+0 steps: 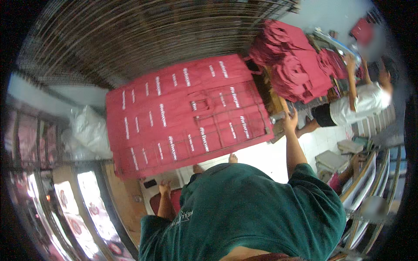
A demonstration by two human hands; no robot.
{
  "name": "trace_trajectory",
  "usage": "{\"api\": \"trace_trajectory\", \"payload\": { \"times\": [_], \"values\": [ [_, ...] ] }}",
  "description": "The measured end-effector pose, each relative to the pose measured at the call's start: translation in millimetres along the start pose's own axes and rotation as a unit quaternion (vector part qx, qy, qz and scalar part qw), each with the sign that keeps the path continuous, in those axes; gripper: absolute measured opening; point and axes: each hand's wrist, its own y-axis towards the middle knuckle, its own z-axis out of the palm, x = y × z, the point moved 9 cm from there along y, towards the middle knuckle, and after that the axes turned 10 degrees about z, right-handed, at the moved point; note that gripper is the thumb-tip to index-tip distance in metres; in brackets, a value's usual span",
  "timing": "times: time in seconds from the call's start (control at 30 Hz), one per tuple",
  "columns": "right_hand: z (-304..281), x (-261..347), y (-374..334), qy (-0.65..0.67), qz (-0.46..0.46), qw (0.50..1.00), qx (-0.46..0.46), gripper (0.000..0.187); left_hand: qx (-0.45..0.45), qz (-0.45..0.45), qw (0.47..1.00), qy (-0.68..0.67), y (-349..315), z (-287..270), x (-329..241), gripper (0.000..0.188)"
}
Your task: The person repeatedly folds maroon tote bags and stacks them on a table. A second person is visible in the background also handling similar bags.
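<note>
A wide table is covered by red fabric (pixel 143 117) printed with rows of white lettering. A thin dark frame or lattice (pixel 209 116) lies over its right part. My right hand (pixel 289 119) is past the table's right edge, fingers spread, next to a small grey piece at the corner; whether it touches that piece is unclear. Just beyond it sits a tall heap of red fabric pieces (pixel 300 69). Low by the table's front edge, my left hand (pixel 165 188) hangs near a red seat (pixel 159 202), its fingers loosely apart and nothing visible in them.
A large wire rack (pixel 165 30) spans above the table's far side. A clear plastic bag (pixel 89 130) stands at left. At right, a person in a white shirt (pixel 359 106) reaches toward more red fabric. Another person's arm (pixel 348 174) shows beside stacked screens (pixel 365 180).
</note>
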Motion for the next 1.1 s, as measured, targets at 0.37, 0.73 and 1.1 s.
{"api": "trace_trajectory", "payload": {
  "times": [0.37, 0.73, 1.1],
  "values": [
    [-102, 72, 173, 0.369, 0.034, 0.928, -0.048, 0.039, 0.049, -0.018, 0.996, -0.068, -64, 105, -146, 0.053],
    [-56, 114, 203, 0.651, 0.252, 0.716, 0.005, 0.105, 0.030, -0.067, 0.996, -0.051, -141, 94, -119, 0.053],
    [-46, 197, 232, 0.341, -0.070, 0.925, 0.151, 0.053, -0.081, 0.106, 0.990, -0.046, -163, 118, -263, 0.048]
  ]
}}
